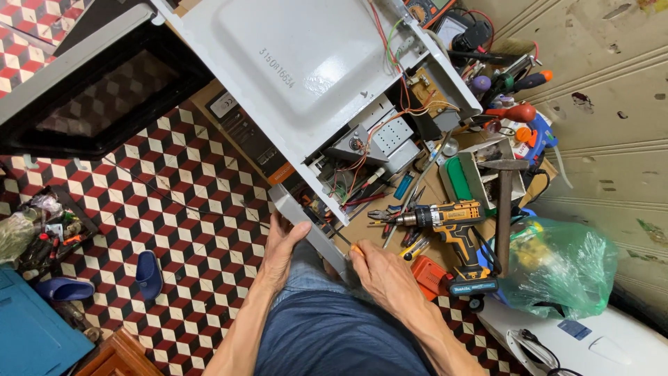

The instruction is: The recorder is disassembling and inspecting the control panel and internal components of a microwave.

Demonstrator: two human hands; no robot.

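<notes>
A white microwave oven [292, 63] lies opened up on the floor, its door swung open at the upper left and its wiring and circuit parts [379, 136] exposed on the right side. My left hand [284, 245] rests flat against the grey front panel [300, 221] at the oven's near corner. My right hand [379, 268] is closed around an orange-handled screwdriver [356, 248], whose tip points into the panel's edge. My knees in blue shorts sit just below.
A yellow cordless drill [452, 226] lies right of my hand, with pliers, a hammer [504, 202], a green plastic bag [563, 268] and several screwdrivers beyond. Blue slippers [148, 273] and a tray of small parts [45, 233] lie on the checkered tiles at left.
</notes>
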